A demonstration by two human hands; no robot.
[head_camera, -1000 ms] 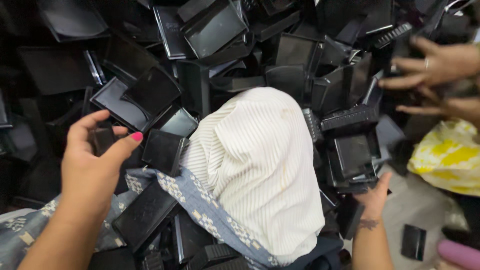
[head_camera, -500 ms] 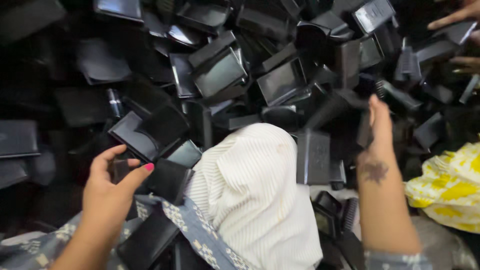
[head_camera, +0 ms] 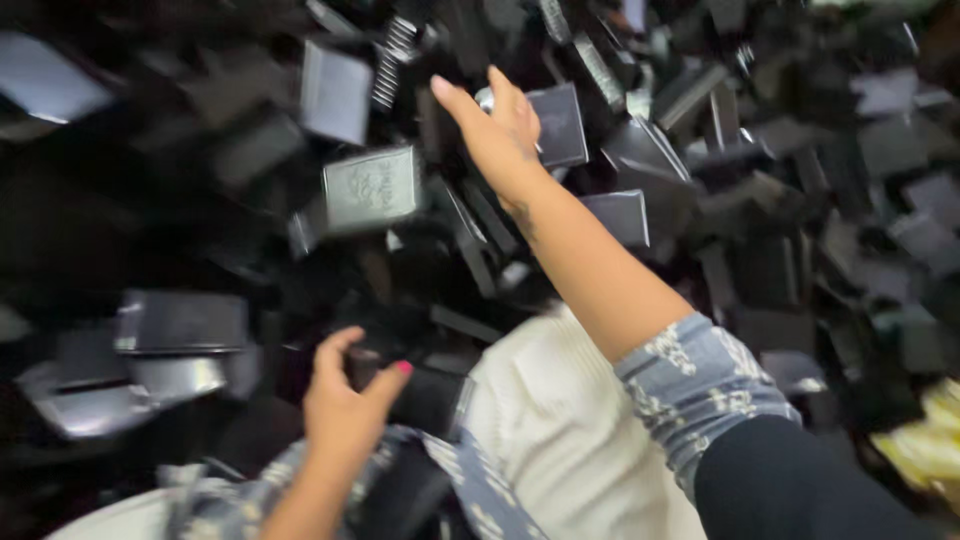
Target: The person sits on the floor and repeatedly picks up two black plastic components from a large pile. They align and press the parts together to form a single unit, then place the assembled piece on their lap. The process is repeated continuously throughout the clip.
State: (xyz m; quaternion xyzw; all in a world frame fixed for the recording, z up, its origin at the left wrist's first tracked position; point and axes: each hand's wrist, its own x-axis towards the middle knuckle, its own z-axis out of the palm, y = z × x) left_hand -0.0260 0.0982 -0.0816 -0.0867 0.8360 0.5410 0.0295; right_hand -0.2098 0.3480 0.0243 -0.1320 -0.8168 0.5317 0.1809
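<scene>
Head view, blurry. Right hand (head_camera: 503, 128) stretched to upper centre of frame, fingers spread wide, palm down on a square black tray (head_camera: 560, 124) in the pile of black plastic trays (head_camera: 800, 200); touching it, not gripping. Left hand (head_camera: 345, 400) low, centre-left, fingers and thumb curled narrow around a black tray (head_camera: 425, 395); pink-painted thumbnail on its top edge. White striped cloth bag (head_camera: 560, 440) lies bottom centre, just right of the left hand, under the right forearm. Blue patterned sleeve (head_camera: 700, 385) on the right arm. Yellow bag (head_camera: 925, 445) at lower right edge.
</scene>
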